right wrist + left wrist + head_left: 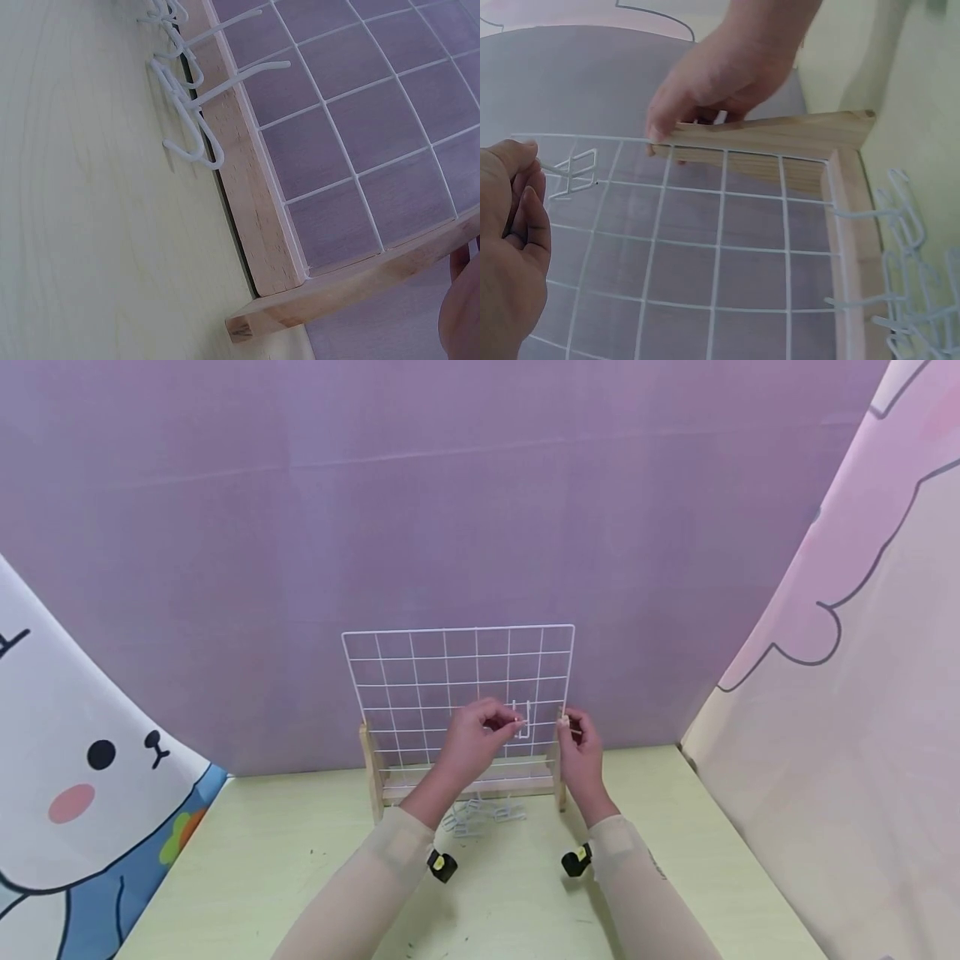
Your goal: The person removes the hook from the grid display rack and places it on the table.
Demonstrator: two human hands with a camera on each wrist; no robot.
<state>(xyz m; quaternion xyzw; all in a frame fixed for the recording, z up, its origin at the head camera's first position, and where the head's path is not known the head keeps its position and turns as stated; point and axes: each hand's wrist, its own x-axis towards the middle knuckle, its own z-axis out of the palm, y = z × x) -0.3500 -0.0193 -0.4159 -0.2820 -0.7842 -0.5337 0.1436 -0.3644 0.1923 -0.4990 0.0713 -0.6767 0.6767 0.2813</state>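
A white wire grid panel (459, 630) stands upright in a wooden stand (369, 768). My left hand (474, 739) pinches the peg end of a white wire hook (522, 732) between thumb and fingers. The hook's rectangular back (585, 171) lies against the grid's right part; whether it has caught on a wire I cannot tell. On the right, my right hand (583, 764) holds the top of the stand's right wooden post (780, 133), beside the grid's edge. Only a bit of that hand (463, 307) shows in the right wrist view.
Several loose white wire hooks (468, 822) lie in a tangle on the pale wooden tabletop (300, 852) before the stand's base bar (247, 217). A purple backdrop (465, 510) hangs behind the grid, with printed cloths at both sides.
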